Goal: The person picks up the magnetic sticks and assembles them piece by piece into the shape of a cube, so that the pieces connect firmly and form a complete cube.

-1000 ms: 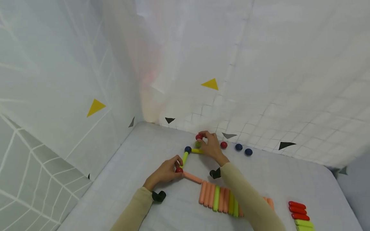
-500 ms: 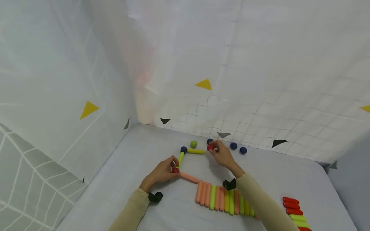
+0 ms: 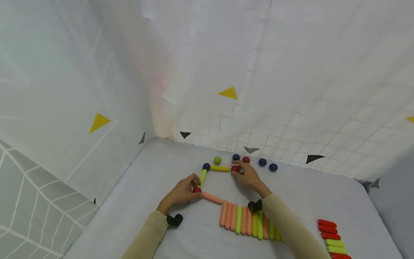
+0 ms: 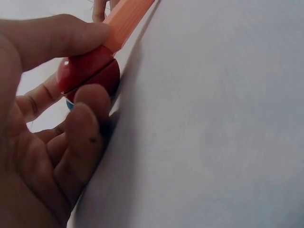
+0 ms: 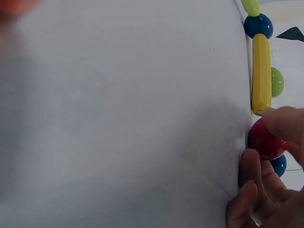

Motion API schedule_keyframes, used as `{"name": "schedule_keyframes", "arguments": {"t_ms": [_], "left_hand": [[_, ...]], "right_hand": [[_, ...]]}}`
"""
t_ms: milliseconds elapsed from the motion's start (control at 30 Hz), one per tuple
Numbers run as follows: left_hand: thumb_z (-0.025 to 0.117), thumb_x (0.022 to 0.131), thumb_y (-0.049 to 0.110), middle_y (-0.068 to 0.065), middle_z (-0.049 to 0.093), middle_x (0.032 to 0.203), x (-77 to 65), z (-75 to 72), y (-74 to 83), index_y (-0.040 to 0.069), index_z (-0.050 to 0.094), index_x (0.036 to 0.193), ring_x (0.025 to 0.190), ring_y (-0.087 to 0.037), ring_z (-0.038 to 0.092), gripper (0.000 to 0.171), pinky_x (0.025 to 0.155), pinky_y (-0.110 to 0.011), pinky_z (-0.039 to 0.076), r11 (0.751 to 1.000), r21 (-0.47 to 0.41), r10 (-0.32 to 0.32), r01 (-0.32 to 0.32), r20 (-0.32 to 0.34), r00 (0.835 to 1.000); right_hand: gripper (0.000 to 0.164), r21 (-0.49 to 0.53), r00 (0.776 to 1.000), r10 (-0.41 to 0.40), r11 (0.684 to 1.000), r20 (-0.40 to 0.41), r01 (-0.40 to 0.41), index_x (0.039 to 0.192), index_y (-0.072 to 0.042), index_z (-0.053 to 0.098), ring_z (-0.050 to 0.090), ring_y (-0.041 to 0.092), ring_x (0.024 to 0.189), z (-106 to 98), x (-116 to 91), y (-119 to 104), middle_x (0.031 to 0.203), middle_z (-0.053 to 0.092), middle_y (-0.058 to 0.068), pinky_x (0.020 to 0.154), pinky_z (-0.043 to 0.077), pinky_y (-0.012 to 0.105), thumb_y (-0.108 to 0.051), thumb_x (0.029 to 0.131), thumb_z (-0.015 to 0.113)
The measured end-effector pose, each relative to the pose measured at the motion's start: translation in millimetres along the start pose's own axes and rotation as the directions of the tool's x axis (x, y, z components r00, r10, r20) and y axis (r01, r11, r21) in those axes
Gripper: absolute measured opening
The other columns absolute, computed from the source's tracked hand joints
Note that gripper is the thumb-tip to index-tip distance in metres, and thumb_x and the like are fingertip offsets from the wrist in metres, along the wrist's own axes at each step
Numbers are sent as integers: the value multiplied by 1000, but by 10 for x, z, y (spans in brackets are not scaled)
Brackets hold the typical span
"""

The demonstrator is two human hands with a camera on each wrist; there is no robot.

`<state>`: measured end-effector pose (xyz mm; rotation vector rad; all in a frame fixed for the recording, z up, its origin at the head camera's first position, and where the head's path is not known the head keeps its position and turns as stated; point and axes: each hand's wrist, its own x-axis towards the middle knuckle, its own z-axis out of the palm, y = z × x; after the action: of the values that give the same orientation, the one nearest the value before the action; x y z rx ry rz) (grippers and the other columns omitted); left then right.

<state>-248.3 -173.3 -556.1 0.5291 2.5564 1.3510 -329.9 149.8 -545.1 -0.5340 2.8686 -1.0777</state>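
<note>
- Hands at mid-frame of the head view, on a white desk (image 3: 155, 169): my left hand (image 3: 181, 192) pinches a red ball (image 3: 196, 190) between thumb and fingertips, at the corner where a lime stick (image 3: 203, 177) and a salmon stick (image 3: 211, 198) meet.
- My right hand (image 3: 247, 176), just right of centre, has its grip closed on a second red ball (image 3: 234, 168), held at the free end of the yellow stick (image 3: 219, 168); in the right wrist view the ball (image 5: 266, 138) sits just below that stick's tip, and I cannot tell whether they touch.
- Done so far, as I judge it: three sticks joined in an open frame, with a blue ball (image 3: 206, 166) at the upper corner.
- Left, by the look of it: seating this ball and closing the fourth side.
- Spare pieces: a green ball (image 3: 217, 160), more balls (image 3: 262, 162) along the back wall, a row of sticks (image 3: 245, 225) at lower centre, and more sticks (image 3: 331, 239) at lower right.
</note>
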Motion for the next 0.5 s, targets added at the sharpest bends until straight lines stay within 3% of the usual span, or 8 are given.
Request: {"name": "schedule_keyframes", "arguments": {"t_ms": [67,233,500], "left_hand": [[84,93,26,-5,66,103,4,-2,5,15,57,118,61,-9,51,39,55,-23,43,1000,-3,7,-7,-3,1000],[83,93,25,-4,66,102,3,1,-3,14,57,118,60,-9,51,38,54,-23,44,1000,-13,19,-20,-8,1000],[84,93,26,-3,66,101,17,19,-12,16,57,118,62,-9,51,38,55,-23,44,1000,-18,6,-6,-24,1000]], "right_hand": [[42,-30,999,-32,999,24,33,142,-11,64,62,32,103,-7,37,-8,129,67,20,87,50,49,-17,102,70],[36,-68,996,-16,997,83,22,135,-15,69,57,27,97,-16,100,-53,125,63,18,80,45,41,-19,100,73],[29,-129,993,5,992,116,10,125,-14,70,60,28,100,24,183,-81,120,62,17,85,51,44,-23,98,76]]}}
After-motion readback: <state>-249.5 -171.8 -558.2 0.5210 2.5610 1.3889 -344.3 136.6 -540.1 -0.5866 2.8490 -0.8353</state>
